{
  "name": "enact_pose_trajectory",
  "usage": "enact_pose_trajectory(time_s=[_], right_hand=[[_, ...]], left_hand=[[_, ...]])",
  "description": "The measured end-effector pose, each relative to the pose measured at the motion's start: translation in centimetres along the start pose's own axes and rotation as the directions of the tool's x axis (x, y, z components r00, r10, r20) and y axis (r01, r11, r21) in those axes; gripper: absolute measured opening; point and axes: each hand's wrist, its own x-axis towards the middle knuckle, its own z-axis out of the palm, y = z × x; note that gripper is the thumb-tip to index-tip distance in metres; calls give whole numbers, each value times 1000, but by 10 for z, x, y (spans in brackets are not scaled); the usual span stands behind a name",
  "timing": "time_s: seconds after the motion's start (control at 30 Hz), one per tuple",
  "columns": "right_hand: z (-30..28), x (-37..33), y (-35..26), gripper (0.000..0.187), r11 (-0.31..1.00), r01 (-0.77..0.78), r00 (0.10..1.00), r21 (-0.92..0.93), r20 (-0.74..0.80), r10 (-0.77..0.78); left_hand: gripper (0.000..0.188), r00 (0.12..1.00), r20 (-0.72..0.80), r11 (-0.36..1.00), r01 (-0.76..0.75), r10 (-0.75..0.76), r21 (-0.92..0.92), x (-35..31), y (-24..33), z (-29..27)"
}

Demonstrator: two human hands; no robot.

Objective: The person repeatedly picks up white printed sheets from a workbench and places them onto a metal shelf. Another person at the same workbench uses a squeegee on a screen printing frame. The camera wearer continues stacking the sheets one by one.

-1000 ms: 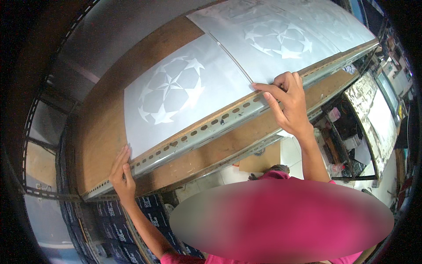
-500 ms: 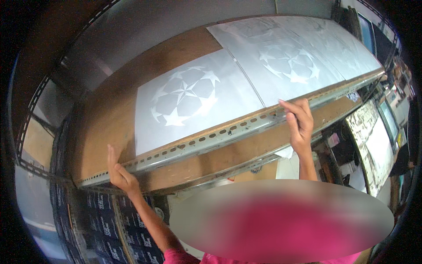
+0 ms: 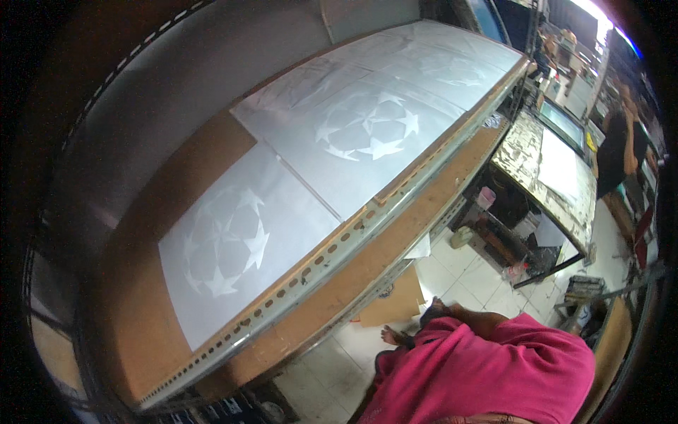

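Observation:
On the brown board of a long shelf (image 3: 152,311) lie several pale sheets. The near sheet (image 3: 296,240) and the one beyond it (image 3: 289,141) each carry a faint white ball of stars. A narrow strip or seam (image 3: 308,187) runs between those two sheets. Neither hand touches them. From my pink shirt (image 3: 487,367) my right forearm (image 3: 480,322) reaches down past the shelf's front; its fingers are too small and dark to make out. My left hand does not show. A bare foot (image 3: 397,338) is on the tiles below.
A perforated metal rail (image 3: 311,268) edges the shelf, with a lower brown board (image 3: 289,311) beneath. At right stands a paint-spattered table (image 3: 522,155) with a white sheet (image 3: 558,166) on it. Brown cardboard (image 3: 392,300) lies on the tiles. A person in dark clothes (image 3: 613,159) stands farther right.
Both hands have left the shelf's front edge, where they were raised with fingers extended. The view has swung to the right and tilted, bringing more floor and the side table into sight.

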Motion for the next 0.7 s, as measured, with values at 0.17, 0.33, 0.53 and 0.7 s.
enact_pose_trajectory(time_s=[0.17, 0.33, 0.53, 0.7], right_hand=[[-61, -25, -70, 34, 390, -538, 788, 747, 280, 549], [-100, -38, -103, 35, 381, -340, 817, 860, 70, 572], [-60, -67, -39, 44, 907, -230, 937, 354, 331, 109], [-105, -106, -3, 40, 497, -560, 817, 663, 340, 466]], left_hand=[[43, 971, 192, 989, 135, -144, 60, 3, 5, -6], [40, 972, 111, 951, 226, -207, -213, 54, 25, -37], [47, 982, -26, 931, 167, -185, -324, 105, 39, -69], [44, 974, -17, 894, 201, -226, -401, 95, 29, -22]])
